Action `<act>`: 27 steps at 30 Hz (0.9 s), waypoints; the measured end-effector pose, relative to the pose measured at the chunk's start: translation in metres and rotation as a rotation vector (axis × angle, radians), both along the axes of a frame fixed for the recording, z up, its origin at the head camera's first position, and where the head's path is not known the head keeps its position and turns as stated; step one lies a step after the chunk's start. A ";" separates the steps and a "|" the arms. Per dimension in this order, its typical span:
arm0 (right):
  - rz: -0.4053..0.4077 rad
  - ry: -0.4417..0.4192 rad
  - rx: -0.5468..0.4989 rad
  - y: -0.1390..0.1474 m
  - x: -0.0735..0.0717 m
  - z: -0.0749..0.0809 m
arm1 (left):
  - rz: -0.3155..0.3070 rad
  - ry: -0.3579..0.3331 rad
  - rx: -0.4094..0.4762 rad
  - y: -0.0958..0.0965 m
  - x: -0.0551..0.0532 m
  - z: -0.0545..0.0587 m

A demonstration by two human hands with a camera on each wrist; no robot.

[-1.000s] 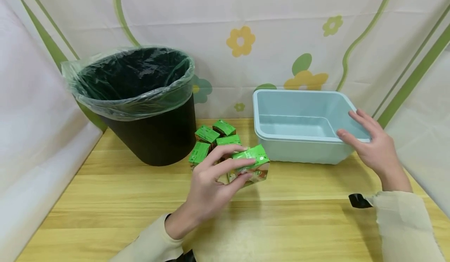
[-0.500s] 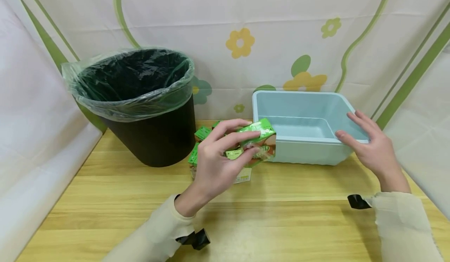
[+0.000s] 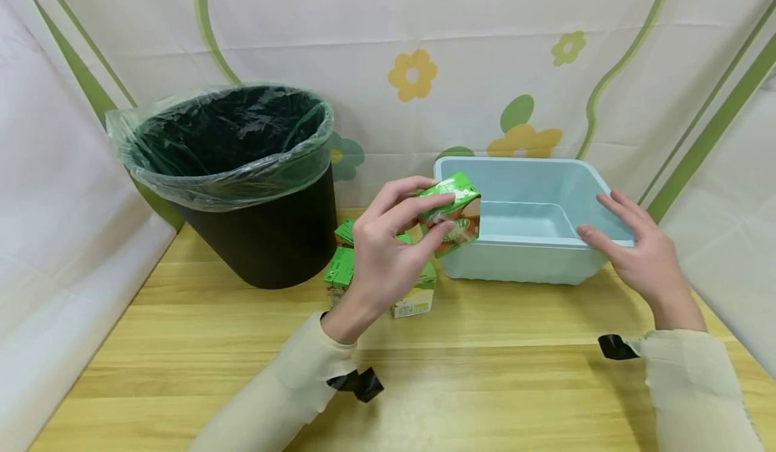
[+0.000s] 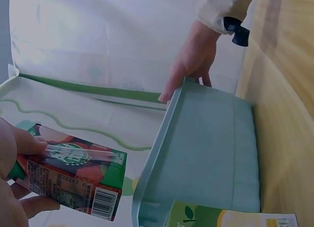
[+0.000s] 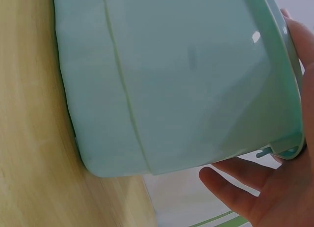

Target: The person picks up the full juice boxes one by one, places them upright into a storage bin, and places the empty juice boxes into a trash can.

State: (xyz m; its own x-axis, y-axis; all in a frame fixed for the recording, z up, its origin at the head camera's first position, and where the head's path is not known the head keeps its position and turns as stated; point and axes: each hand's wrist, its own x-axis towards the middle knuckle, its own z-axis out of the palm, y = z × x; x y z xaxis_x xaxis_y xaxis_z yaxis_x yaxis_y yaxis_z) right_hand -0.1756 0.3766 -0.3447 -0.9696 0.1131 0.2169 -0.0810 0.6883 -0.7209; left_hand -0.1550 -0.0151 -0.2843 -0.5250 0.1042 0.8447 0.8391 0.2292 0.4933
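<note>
My left hand (image 3: 388, 256) holds a juice box (image 3: 465, 213) with a green top up off the table, thumb on one side and fingers on the other. The left wrist view shows a strawberry picture and a barcode on this juice box (image 4: 78, 168). It overlaps the left front corner of a pale blue plastic tub (image 3: 521, 263) in the head view. At the tub's right front corner, my right hand (image 3: 645, 256) grips the rim, its thumb over the edge and other fingers (image 5: 235, 192) along the outside. Inside the tub only the bare floor shows.
Several more juice boxes (image 3: 339, 267) stand behind and below my left hand, partly hidden by it. A paler box (image 3: 414, 302) is nearest the front. To their left stands a black bin (image 3: 267, 243) with a clear green liner. A flower-printed curtain (image 3: 351, 27) backs the table.
My left hand has lifted the juice box from among the others, moving it up and to the right toward the tub. The right hand stays on the rim.
</note>
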 end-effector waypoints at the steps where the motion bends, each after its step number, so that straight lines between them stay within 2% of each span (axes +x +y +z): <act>1: 0.000 -0.001 -0.001 0.000 0.000 0.000 | 0.004 0.007 0.002 0.001 -0.002 0.001; 7: 0.000 -0.007 -0.001 0.000 0.001 0.000 | 0.009 0.010 0.015 0.008 -0.012 0.005; 19: 0.002 0.010 -0.006 0.002 -0.001 0.001 | -0.050 -0.118 0.104 0.029 -0.031 0.015; 27: 0.005 0.005 -0.013 0.000 -0.001 0.000 | 0.040 -0.208 0.094 0.038 -0.042 0.014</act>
